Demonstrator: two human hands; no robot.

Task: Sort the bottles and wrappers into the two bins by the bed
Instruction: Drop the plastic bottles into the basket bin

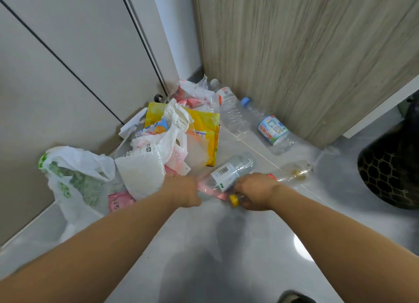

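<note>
A clear bottle with a yellow cap (pixel 234 200) and a pink label lies low over the floor between my hands. My right hand (pixel 256 194) grips its cap end. My left hand (pixel 183 191) is curled at its other end, fingers hidden under the hand. Just behind it lies a clear bottle with a barcode label (pixel 229 173). A red-capped bottle (pixel 292 172) lies to the right, and a blue-capped bottle (pixel 272 130) and another clear bottle (pixel 229 103) rest by the wooden panel. Wrappers and bags are piled to the left, among them a yellow bag (pixel 204 126).
A black bin with a gold hexagon pattern (pixel 392 166) stands at the right edge. A green-printed plastic bag (pixel 74 178) sits at the left by grey cabinet doors (pixel 56 76). A wooden panel (pixel 294 53) rises behind the bottles. Grey tiled floor (pixel 204 246) spreads below my arms.
</note>
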